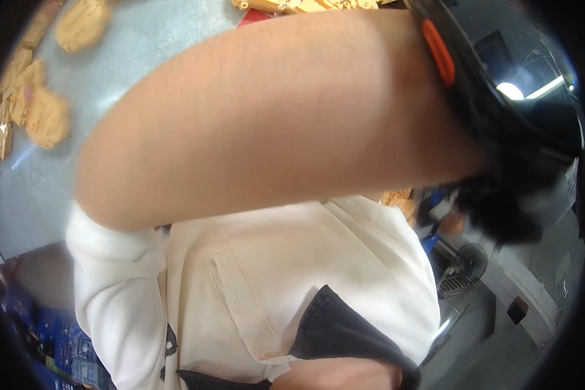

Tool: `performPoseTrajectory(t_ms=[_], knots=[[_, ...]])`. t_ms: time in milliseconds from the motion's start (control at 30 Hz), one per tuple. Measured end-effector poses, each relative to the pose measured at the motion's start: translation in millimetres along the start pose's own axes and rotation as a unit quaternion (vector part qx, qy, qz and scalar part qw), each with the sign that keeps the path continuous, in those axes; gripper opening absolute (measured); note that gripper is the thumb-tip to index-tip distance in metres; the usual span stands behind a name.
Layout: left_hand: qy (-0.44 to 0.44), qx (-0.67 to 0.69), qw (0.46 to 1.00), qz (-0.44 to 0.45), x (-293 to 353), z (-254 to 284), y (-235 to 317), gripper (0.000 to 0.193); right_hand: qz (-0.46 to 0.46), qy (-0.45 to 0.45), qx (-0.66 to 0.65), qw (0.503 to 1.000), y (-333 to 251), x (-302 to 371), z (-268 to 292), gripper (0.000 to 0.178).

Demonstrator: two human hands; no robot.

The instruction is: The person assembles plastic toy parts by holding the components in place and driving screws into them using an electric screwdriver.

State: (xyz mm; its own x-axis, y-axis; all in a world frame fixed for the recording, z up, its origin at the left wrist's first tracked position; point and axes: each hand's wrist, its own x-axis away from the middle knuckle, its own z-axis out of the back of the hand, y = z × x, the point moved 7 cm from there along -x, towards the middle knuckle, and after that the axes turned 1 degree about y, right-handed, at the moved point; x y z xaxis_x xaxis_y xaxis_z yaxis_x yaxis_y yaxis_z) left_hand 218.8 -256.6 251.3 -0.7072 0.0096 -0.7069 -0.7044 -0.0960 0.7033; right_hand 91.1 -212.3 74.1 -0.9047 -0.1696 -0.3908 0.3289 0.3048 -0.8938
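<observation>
My bare left forearm [260,123] spans the picture, close up and blurred, with its elbow in a white sleeve [117,273] at the left. A black band [468,84] with an orange-red part [439,53] crosses its wrist end at the upper right. My left hand does not show beyond this band; only a dark, smeared shape [507,208] appears there, and I cannot make out what it is. My right hand is not seen. Several flat tan pieces, one rounded piece [83,26] among them, lie on a grey metal tabletop [149,39] at the far left.
More tan pieces [305,6] lie beside something red [253,16] at the far edge. Blue items [65,344] are at the lower left. On the right are a round dark fan-like object [471,260], grey floor [461,364] and a bright ceiling light [545,87].
</observation>
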Motion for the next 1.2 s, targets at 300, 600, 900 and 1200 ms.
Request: performPoseTrajectory(t_ms=[300, 600, 900, 1200], knots=[[-0.037, -0.017, 0.998, 0.054, 134.0, 186.1, 52.4, 0.044, -0.065, 0.021, -0.047, 0.997, 7.3, 11.4, -33.0, 0.063], [-0.003, -0.175, 0.984, 0.044, 202.8, 248.0, -15.4, 0.052, 0.101, 0.058, -0.045, 0.992, -47.9, -23.9, -29.1, 0.015], [-0.058, -0.309, 0.921, 0.228, 296.2, 243.5, -50.4, 0.093, 0.232, 0.178, 0.148, 0.945, -70.1, -104.9, 69.0, 0.042], [-0.054, -0.283, 0.925, 0.249, 291.5, 247.8, -55.7, 0.089, 0.091, 0.136, 0.057, 0.985, -51.9, -51.7, 21.3, 0.041]])
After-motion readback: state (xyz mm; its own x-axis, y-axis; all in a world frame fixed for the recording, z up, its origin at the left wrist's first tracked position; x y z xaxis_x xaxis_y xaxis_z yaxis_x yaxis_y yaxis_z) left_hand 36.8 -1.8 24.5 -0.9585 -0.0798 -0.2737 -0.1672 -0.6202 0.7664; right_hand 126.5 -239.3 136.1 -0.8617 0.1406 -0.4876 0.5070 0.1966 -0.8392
